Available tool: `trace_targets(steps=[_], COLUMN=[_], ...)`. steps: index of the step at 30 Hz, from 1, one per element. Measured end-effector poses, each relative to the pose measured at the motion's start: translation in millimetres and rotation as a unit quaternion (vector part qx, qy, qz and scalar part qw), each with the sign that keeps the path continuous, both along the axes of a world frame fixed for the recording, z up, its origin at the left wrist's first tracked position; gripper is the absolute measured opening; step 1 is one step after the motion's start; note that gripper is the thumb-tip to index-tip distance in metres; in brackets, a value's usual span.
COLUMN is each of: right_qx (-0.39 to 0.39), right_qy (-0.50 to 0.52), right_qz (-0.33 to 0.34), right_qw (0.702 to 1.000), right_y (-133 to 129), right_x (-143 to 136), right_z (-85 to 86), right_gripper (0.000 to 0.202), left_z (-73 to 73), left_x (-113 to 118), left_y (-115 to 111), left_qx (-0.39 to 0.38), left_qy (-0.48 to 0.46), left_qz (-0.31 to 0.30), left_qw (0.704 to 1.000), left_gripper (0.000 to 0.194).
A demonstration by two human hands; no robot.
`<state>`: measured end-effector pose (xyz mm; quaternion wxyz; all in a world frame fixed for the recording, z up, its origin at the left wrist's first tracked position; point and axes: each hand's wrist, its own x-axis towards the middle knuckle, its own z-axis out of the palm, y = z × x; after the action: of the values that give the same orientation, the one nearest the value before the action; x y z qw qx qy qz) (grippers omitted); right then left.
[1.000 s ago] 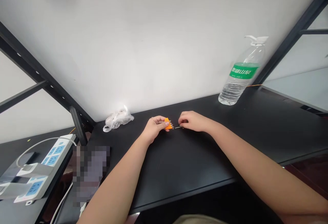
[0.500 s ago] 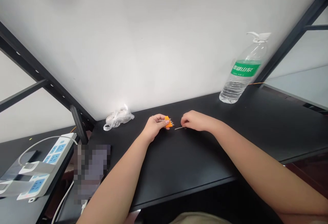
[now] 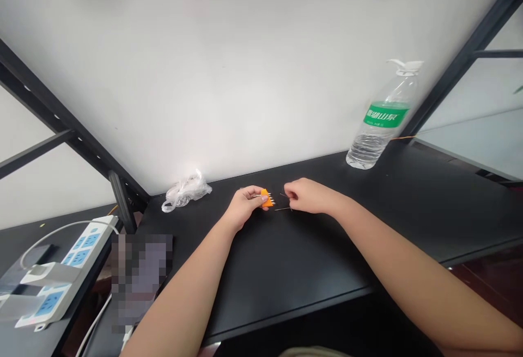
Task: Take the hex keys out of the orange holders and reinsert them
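Pinched between the thumb and fingers of my left hand (image 3: 244,206) is a small orange holder (image 3: 266,198). Several thin metal rods stick out of its right side; their exact kind is too small to tell. Just to the right, my right hand (image 3: 303,195) is closed, with a thin metal rod (image 3: 283,194) showing at its fingertips and pointing toward the holder. A gap separates this rod from the holder. Below the right fingers, another thin rod (image 3: 281,209) appears on or just above the black table (image 3: 294,259).
A large water bottle (image 3: 378,120) with a green label stands at the back right by the wall. A crumpled clear plastic bag (image 3: 188,191) lies at the back left. On the left are a power strip (image 3: 69,270) with cables and a pixelated patch (image 3: 145,280). Black metal frames (image 3: 120,199) flank the table.
My right hand has come up a little from the rods at the tabletop, and a rod now shows at its fingertips. My left hand keeps its hold on the orange holder. The view has shifted slightly.
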<state>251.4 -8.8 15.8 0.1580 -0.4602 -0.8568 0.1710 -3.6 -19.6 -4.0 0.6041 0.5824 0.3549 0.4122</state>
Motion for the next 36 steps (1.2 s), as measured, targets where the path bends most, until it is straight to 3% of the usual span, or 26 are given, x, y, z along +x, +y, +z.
trace_targets(steps=[7,14,23,36], right_qx=[0.044,0.036,0.102,0.113], right_qy=[0.136,0.121,0.075,0.061], right_qz=[0.049,0.063,0.065,0.071], right_qw=[0.988,0.990,0.990,0.989], right_y=[-7.1,-12.9,-10.4,-8.1], right_x=[-8.7,-13.9,-10.3,-3.7], right_z=[15.3,15.3,15.9,17.3], right_gripper=[0.008,0.007,0.013,0.019], left_z=[0.5,0.3,3.9,4.5], left_x=[-0.4,0.4,0.1,0.6], left_y=[0.4,-0.3,-2.0,-3.1], left_qx=[0.014,0.009,0.004,-0.036], left_qy=[0.015,-0.005,-0.006,-0.009], left_qz=[-0.003,-0.014,-0.027,-0.030], left_qw=[1.000,1.000,1.000,0.999], left_gripper=[0.029,0.031,0.033,0.036])
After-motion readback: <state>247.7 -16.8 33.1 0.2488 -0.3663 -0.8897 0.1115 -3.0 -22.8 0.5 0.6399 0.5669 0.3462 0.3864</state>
